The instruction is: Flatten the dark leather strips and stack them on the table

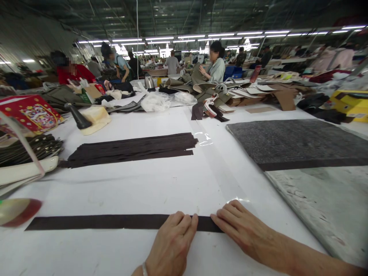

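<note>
A long, flat dark brown strip [100, 221] lies across the white table in front of me. My left hand [175, 241] bends over it right of its middle, fingers curled together and pressed onto the strip. Toward the right end rests my right hand [244, 226], its fingers close together and gripping the strip; they hide that end. A short bare stretch of strip shows between the two hands. Farther back lies a stack of similar dark strips [132, 148], their ends uneven.
On the right lies a dark textured sheet [299, 142] on a pale slab [324, 203]. At left are a red box [31, 111], a black-handled tool [77, 117] and a bundle of dark straps [28, 149]. Cut pieces pile up at the back; several people work beyond.
</note>
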Available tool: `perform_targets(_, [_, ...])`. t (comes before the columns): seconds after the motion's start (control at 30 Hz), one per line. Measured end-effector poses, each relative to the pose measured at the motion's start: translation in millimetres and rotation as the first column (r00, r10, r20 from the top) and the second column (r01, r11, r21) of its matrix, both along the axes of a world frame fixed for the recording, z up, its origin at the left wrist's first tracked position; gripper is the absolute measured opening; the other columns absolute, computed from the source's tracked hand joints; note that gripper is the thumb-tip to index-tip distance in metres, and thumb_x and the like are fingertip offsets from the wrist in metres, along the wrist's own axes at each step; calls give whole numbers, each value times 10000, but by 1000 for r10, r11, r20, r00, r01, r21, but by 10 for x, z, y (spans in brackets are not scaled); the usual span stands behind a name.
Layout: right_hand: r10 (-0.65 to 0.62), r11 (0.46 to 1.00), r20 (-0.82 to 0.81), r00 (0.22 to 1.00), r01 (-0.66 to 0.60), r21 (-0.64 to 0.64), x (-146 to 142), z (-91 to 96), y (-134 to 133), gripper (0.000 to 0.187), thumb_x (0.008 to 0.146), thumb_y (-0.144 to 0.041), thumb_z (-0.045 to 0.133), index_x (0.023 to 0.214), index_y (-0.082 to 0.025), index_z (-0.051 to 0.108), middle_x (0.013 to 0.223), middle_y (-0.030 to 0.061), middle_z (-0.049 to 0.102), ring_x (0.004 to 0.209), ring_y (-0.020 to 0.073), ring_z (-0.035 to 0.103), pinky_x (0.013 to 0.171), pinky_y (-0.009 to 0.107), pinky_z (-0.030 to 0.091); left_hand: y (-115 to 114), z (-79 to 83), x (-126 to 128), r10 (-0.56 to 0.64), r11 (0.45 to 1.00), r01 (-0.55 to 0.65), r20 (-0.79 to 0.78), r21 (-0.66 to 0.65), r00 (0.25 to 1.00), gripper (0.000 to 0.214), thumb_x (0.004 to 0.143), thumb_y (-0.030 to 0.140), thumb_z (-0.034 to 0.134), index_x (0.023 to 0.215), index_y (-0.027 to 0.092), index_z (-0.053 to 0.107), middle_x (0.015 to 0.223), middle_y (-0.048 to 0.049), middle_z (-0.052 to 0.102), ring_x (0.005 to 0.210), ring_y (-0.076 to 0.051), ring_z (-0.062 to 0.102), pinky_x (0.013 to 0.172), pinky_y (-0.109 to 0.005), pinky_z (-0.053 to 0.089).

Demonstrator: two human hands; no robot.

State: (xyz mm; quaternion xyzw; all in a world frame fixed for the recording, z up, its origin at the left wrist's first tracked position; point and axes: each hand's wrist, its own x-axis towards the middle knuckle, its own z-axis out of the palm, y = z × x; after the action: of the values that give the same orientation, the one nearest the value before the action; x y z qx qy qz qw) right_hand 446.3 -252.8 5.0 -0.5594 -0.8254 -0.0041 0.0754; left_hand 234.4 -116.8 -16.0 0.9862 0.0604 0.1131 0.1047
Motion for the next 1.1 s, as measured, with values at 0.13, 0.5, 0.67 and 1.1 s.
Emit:
perform_targets(0.13, [-8,999,1,1000,8,39,45,-10,-52,327,894,-29,351,1135,-127,549,934,101,565,841,220,486,804,409,374,-21,2,25,4,999,-4,8,49,1000,593,742,-12,403,1323,104,421,986,-94,581,860,-232,501,809,-391,489])
perform_targets(0.5, [-155,988,-188,970,149,-42,82,96,-102,439,820,30,337,1180,-144,520,968,92,565,866,214,492,797,380,381,-87,15,63,13,988,-10,-19,156,1000,686,723,-12,420,1390,133,348,957,-84,550,829,-231,484,780,-395,479])
perform_targets(0.67, [-240,968,-297,924,206,-140,41,248,-54,384,817,-55,413,1168,-177,513,1003,84,557,909,216,504,848,387,382,-87,3,56,8,983,-1,-37,184,999,721,753,34,454,1436,186,281,949,-67,545,829,-222,484,796,-385,467])
perform_targets(1.1, [-152,987,-227,962,134,-92,94,48,1,311,907,-13,372,1096,-160,570,904,62,546,835,187,489,795,343,371,-85,20,68,3,981,12,-77,194,997,691,767,32,443,1427,173,299,998,-79,541,873,-239,480,836,-424,462])
